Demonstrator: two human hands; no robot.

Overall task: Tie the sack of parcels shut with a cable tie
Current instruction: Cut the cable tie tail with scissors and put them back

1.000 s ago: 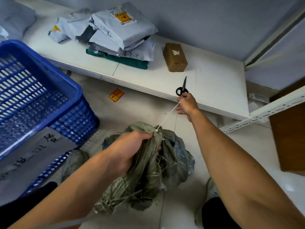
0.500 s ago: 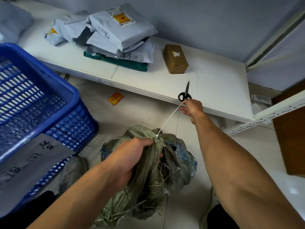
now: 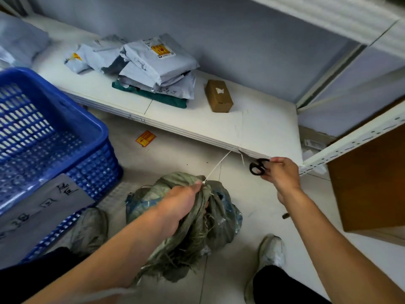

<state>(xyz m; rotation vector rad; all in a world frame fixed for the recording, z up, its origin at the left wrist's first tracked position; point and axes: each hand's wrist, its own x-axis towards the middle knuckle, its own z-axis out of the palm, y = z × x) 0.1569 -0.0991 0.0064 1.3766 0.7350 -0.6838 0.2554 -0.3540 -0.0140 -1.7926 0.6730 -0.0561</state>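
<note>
Head view: the left hand point(image 3: 182, 205) grips the bunched neck of the green sack point(image 3: 219, 229), which stands on the floor between the shoes point(image 3: 271, 253). A white cable tie point(image 3: 217, 167) rises from the neck toward the shelf's point(image 3: 263, 128) front edge. The right hand point(image 3: 282, 174) pinches black scissors point(image 3: 260, 163) just below that edge.

The grey-green woven sack point(image 3: 217, 227) was set on the floor point(image 3: 175, 154), its frayed neck gathered into a bunch and gripped by the left hand point(image 3: 182, 205). A thin white cable tie point(image 3: 217, 168) was looped round that neck, its free tail pointed up and rightward.
</note>
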